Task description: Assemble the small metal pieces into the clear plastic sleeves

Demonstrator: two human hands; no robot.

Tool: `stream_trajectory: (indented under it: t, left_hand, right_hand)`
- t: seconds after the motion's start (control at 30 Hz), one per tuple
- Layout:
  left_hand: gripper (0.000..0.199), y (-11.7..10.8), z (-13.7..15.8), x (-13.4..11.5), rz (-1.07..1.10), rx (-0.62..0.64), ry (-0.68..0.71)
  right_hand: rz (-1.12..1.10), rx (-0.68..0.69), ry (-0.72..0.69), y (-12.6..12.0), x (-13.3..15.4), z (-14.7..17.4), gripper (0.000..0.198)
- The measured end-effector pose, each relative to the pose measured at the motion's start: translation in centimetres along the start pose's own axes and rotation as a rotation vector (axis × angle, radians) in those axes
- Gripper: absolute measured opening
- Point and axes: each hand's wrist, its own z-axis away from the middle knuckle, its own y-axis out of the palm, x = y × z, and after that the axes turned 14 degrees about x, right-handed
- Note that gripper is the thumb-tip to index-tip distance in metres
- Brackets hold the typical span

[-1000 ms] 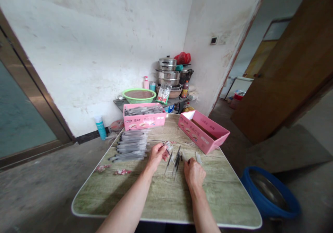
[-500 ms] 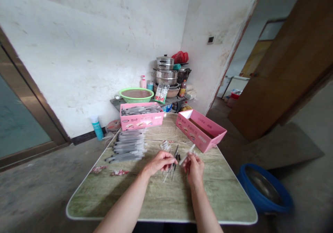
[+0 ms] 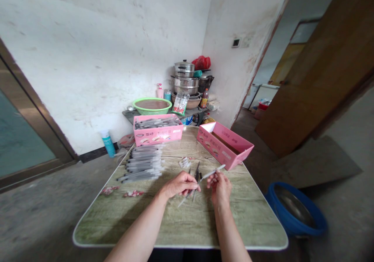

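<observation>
The right hand (image 3: 221, 188), fingers clamped on a pale barrel (image 3: 210, 172), had brought it to the thin rod (image 3: 182, 202) pinched by the left hand (image 3: 179, 183), seemingly aligning both mid-counter (image 3: 187, 225).

Left pink rectangular cardboard box (image 3: 158, 136): Chinese print, "动" legible | right pink rectangular cardboard box (image 3: 214, 148): same "动" | other characters: blurred
</observation>
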Motion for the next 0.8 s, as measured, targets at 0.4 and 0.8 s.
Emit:
stream_trajectory:
  t: [0.4, 0.8]
  left_hand:
    - [0.037, 0.3, -0.5, 0.6, 0.201, -0.042, 0.042]
    - [0.033, 0.4, -0.3, 0.4, 0.390, -0.007, 0.059]
  right_hand:
    - [0.062, 0.137, 0.111, 0.8, -0.6, 0.4, 0.027]
    - [0.180, 0.259, 0.243, 1.9, -1.1, 0.9, 0.041]
